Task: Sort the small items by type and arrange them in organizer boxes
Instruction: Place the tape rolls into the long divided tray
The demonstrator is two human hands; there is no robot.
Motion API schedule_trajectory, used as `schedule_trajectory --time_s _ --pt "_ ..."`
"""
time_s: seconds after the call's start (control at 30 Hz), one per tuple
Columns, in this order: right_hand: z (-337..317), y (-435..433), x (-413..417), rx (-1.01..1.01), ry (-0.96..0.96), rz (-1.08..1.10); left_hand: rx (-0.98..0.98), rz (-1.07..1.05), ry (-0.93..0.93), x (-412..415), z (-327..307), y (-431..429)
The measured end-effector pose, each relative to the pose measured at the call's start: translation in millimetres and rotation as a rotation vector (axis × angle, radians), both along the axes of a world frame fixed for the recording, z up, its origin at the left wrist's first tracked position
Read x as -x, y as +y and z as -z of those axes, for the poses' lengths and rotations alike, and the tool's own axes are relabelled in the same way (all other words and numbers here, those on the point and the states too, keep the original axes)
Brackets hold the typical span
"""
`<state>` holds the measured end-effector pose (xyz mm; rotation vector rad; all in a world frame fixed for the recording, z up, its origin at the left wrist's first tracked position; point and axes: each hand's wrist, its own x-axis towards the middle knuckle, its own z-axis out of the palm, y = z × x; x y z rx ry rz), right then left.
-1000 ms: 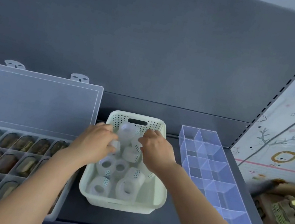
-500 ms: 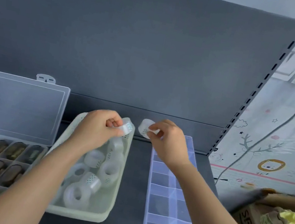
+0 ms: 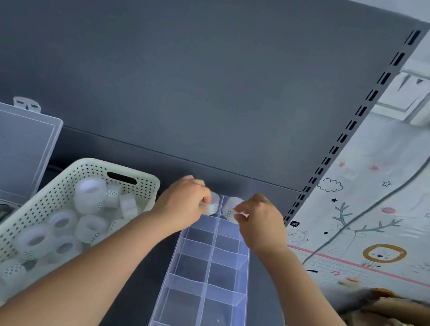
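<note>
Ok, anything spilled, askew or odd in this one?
Nothing stands out. The loose rolls all lie inside the basket. The left hand holds the left roll and the right hand the right roll over the organizer's far end.

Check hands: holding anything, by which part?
Left hand pinches a tape roll by its edge; right hand pinches a second roll likewise, over the far end of the organizer.

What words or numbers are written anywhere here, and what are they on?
Small black tag on the cartoon mat: white letters, too blurred to read.
Tape rolls in the basket: only dots, no words.
Nothing else shows writing.
</note>
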<state>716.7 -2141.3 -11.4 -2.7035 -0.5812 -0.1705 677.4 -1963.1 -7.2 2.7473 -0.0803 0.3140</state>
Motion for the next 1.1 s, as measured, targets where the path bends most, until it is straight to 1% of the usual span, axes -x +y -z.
schedule_trajectory --time_s 0.27,0.43,0.57,0.67,0.8,0.93,1.1 --pt "7 6 -18 0.114 0.030 -0.023 -0.101 0.046 0.071 -23 12 -1" --pt "11 11 -24 0.206 0.113 -0.034 -0.095 0.097 0.111 -30 19 3" --pt "9 11 -31 0.242 0.205 -0.008 -0.177 0.110 0.219 -35 26 8" --pt "9 11 -35 0.279 0.287 0.011 -0.199 0.094 0.267 -37 32 11" --pt "6 13 -38 0.232 0.324 0.034 -0.196 0.142 0.288 -41 22 7" --pt "6 15 -43 0.203 0.340 0.051 -0.193 0.143 0.305 -49 14 5" --pt "8 17 -44 0.235 0.400 0.063 -0.212 0.152 0.328 -49 17 5"
